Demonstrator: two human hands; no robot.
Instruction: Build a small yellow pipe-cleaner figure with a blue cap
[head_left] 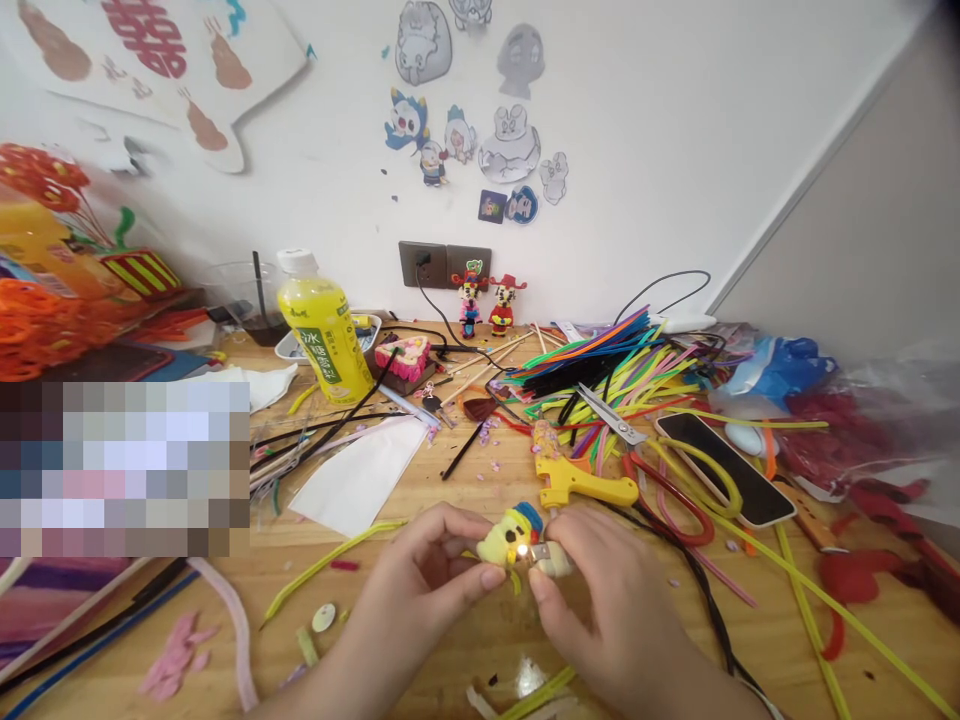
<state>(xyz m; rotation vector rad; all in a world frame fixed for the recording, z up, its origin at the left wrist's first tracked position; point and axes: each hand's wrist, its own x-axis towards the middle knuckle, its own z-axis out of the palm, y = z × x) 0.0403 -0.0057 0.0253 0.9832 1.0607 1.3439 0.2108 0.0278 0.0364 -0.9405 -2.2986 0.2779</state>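
Observation:
My left hand (442, 575) pinches a small yellow fuzzy figure (501, 540) between thumb and fingers. It has dark eyes and a blue cap, and looks made of pipe cleaner. In my right hand (600, 580) is a pale lighter (553, 558) with a metal top, held sideways against the front of the figure. A bright glow shows where the two meet. Just beyond my right hand lies a yellow glue gun (589, 485). A yellow pipe cleaner (330, 568) lies left of my left hand.
Red-handled scissors (619, 418) lie by a heap of coloured pipe cleaners (637, 370). A phone (731, 470) is at the right. At the back stand a drink bottle (324, 335) and two small figures (502, 305). A black cable (697, 560) runs past my right hand.

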